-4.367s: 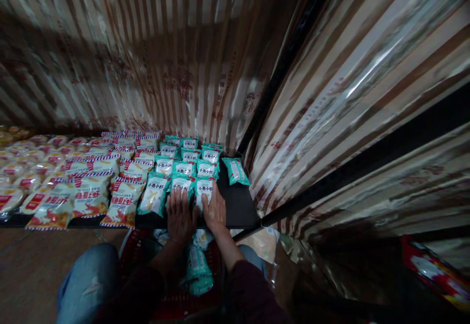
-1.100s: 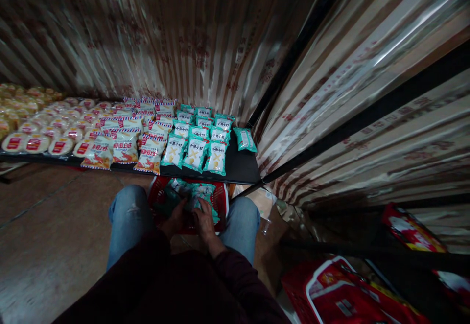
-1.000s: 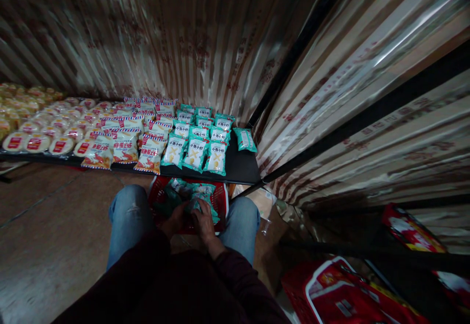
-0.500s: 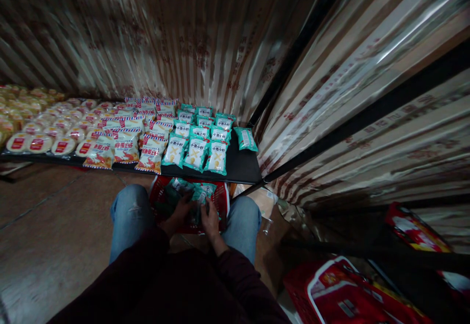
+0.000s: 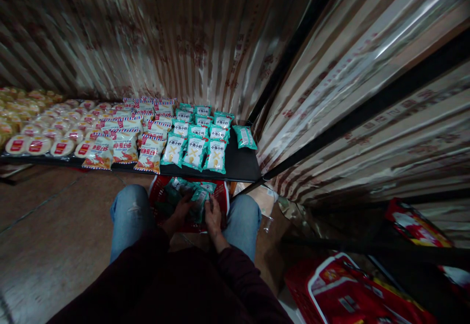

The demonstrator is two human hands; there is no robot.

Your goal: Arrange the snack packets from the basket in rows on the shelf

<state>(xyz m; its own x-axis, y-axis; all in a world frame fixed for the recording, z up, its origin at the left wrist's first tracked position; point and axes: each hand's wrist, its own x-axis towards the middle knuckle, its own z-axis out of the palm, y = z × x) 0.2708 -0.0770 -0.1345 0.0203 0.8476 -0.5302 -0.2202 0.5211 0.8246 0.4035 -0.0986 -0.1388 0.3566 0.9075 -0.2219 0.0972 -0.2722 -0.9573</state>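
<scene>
A teal snack bag (image 5: pixel 199 205) is held between my two hands over a red basket (image 5: pixel 225 201) between the knees. My left hand (image 5: pixel 180 212) grips the bag's left side, its fingers partly in shadow. On the bag's right edge, my right hand (image 5: pixel 214 217) is closed with the thumb on top. More teal bags lie in the basket beneath and behind the held one. Just beyond, several rows of teal-and-white snack bags (image 5: pixel 194 152) lean on a black shelf (image 5: pixel 242 167). A single teal bag (image 5: pixel 245 137) lies apart at the shelf's right end.
White bags with red lettering (image 5: pixel 125 145) and round packaged cakes (image 5: pixel 38 144) line the shelf to the left. Black metal bars (image 5: pixel 293 155) slant down on the right before striped sheeting (image 5: pixel 205 35). A second red basket (image 5: pixel 312 289) with red packages stands at lower right.
The teal bag has turned between my hands and shows more of its surface. My right hand has shifted slightly right, its fingers now along the bag's edge.
</scene>
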